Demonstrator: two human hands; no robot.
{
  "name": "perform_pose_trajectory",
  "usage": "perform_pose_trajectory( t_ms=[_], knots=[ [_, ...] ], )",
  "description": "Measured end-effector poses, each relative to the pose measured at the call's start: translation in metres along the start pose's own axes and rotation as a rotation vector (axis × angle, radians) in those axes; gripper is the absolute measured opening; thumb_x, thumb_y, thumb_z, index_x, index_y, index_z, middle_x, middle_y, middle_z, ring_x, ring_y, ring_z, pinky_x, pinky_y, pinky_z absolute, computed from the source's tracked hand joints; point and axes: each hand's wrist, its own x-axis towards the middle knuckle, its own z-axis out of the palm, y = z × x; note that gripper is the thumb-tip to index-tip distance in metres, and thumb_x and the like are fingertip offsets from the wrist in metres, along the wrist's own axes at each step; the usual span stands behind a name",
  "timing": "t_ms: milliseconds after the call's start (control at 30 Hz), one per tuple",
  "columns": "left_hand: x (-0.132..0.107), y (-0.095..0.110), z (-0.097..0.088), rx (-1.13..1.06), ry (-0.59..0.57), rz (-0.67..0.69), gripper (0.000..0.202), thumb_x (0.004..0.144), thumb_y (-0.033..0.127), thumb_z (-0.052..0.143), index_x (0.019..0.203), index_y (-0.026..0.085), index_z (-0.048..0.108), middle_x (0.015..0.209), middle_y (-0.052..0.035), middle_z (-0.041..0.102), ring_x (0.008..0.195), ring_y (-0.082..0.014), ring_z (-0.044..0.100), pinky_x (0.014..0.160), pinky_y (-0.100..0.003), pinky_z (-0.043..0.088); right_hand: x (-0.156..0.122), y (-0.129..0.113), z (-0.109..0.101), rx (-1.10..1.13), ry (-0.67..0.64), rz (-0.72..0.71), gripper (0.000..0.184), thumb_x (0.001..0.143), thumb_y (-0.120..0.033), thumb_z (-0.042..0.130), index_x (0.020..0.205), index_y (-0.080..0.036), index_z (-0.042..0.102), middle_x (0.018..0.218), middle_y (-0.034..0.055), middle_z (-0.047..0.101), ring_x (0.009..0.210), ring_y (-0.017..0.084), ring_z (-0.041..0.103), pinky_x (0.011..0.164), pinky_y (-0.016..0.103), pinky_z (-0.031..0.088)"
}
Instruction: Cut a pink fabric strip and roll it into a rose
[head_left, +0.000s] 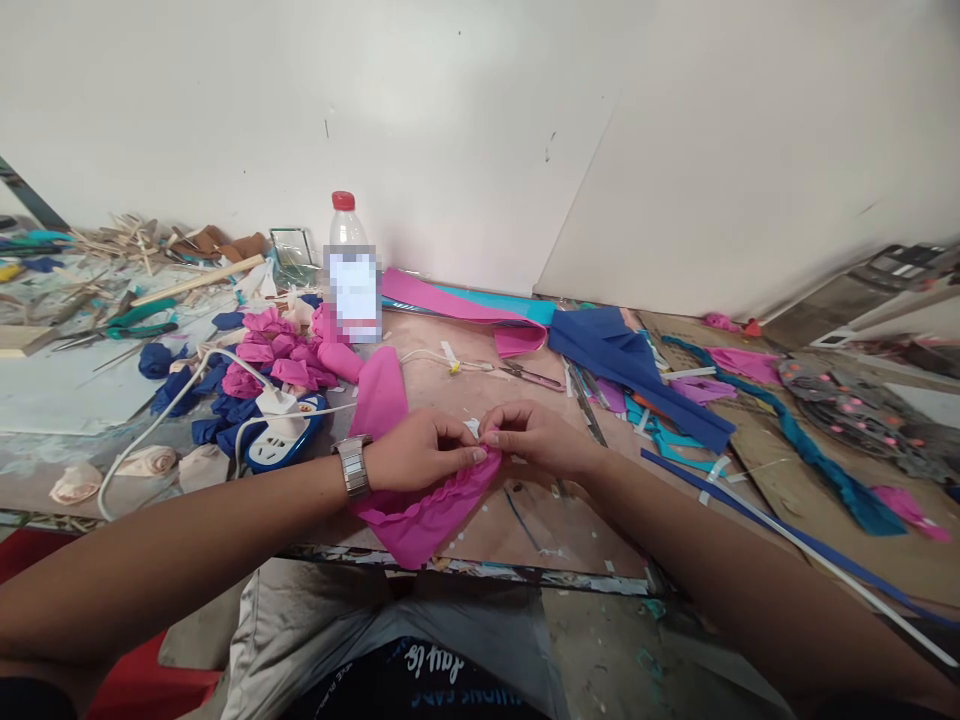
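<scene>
- Pink fabric strip (424, 525) lay at the table's (487, 545) front edge, its rippled upper edge rising to the fingertips.
- Left hand (424, 450) pinched the strip between thumb and fingers; right hand (536, 440) pinched its end just beside.
- Neat work seemed to call for small, even folds, a steady pinch and the loose length untwisted.

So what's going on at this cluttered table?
A person is pinching a long pink strip near its end, with the left hand and right hand close together. Its edge is ruffled there. To the left, pink and blue bunched pieces lie heaped by a power strip; a red-capped bottle stands behind.
</scene>
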Motion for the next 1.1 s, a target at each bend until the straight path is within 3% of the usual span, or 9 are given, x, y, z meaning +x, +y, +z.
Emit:
perform_pose_trajectory(
  t_ms=[233, 367, 500, 633, 767, 900, 1100],
  knots=[
    [-0.001, 0.003, -0.002, 0.015, -0.064, -0.027, 0.043, 0.092, 0.049, 0.068, 0.072, 0.011, 0.071, 0.064, 0.0018, 0.056, 0.062, -0.0096, 0.042, 0.059, -0.023, 0.034, -0.001, 0.001, 0.002, 0.136, 0.031, 0.052, 0.040, 0.075, -0.050, 0.091, 0.082, -0.014, 0.075, 0.075, -0.0001, 0.070, 0.065, 0.010, 0.058, 0.061, 0.023, 0.046],
    [0.000, 0.005, -0.003, -0.031, -0.053, -0.020, 0.044, 0.092, 0.050, 0.069, 0.071, 0.011, 0.069, 0.063, 0.0027, 0.052, 0.062, -0.0091, 0.039, 0.058, -0.023, 0.033, -0.002, 0.002, 0.005, 0.344, 0.018, 0.118, 0.047, 0.073, -0.049, 0.094, 0.103, -0.018, 0.074, 0.078, -0.0015, 0.073, 0.062, 0.011, 0.063, 0.061, 0.024, 0.051],
    [-0.001, 0.007, -0.004, -0.096, -0.073, -0.043, 0.050, 0.091, 0.057, 0.068, 0.073, 0.011, 0.069, 0.064, 0.0022, 0.052, 0.061, -0.0089, 0.038, 0.057, -0.023, 0.032, -0.001, 0.004, 0.005, 0.331, 0.019, 0.006, 0.047, 0.071, -0.040, 0.097, 0.105, -0.018, 0.074, 0.081, -0.0014, 0.074, 0.069, 0.011, 0.067, 0.067, 0.022, 0.054],
    [-0.001, 0.008, -0.004, -0.174, -0.129, -0.076, 0.054, 0.087, 0.063, 0.072, 0.074, 0.010, 0.069, 0.065, 0.0016, 0.054, 0.062, -0.0092, 0.040, 0.056, -0.023, 0.032, -0.001, 0.000, 0.007, 0.403, 0.026, -0.060, 0.048, 0.072, -0.042, 0.097, 0.108, -0.019, 0.074, 0.074, -0.0041, 0.071, 0.063, 0.009, 0.065, 0.062, 0.019, 0.053],
    [0.000, 0.009, -0.004, -0.208, -0.067, -0.075, 0.054, 0.085, 0.063, 0.073, 0.075, 0.011, 0.070, 0.066, 0.0013, 0.055, 0.062, -0.0090, 0.040, 0.056, -0.023, 0.031, -0.002, -0.005, 0.009, 0.441, -0.022, -0.015, 0.062, 0.070, -0.043, 0.097, 0.121, -0.020, 0.069, 0.079, -0.0030, 0.074, 0.067, 0.010, 0.069, 0.067, 0.021, 0.057],
    [0.001, 0.009, -0.006, -0.217, -0.041, -0.072, 0.053, 0.084, 0.063, 0.074, 0.077, 0.011, 0.071, 0.068, 0.0008, 0.057, 0.064, -0.0096, 0.042, 0.056, -0.023, 0.031, -0.002, -0.006, 0.010, 0.443, -0.002, -0.032, 0.058, 0.069, -0.033, 0.099, 0.117, -0.022, 0.069, 0.079, -0.0044, 0.074, 0.067, 0.009, 0.068, 0.067, 0.019, 0.057],
    [0.001, 0.008, -0.006, -0.206, -0.036, -0.070, 0.051, 0.087, 0.061, 0.072, 0.076, 0.012, 0.070, 0.067, 0.0020, 0.054, 0.063, -0.0093, 0.041, 0.059, -0.024, 0.032, -0.003, -0.006, 0.010, 0.474, -0.037, -0.005, 0.062, 0.069, -0.031, 0.098, 0.122, -0.022, 0.068, 0.082, -0.0027, 0.076, 0.071, 0.011, 0.070, 0.071, 0.022, 0.059]
  ],
)
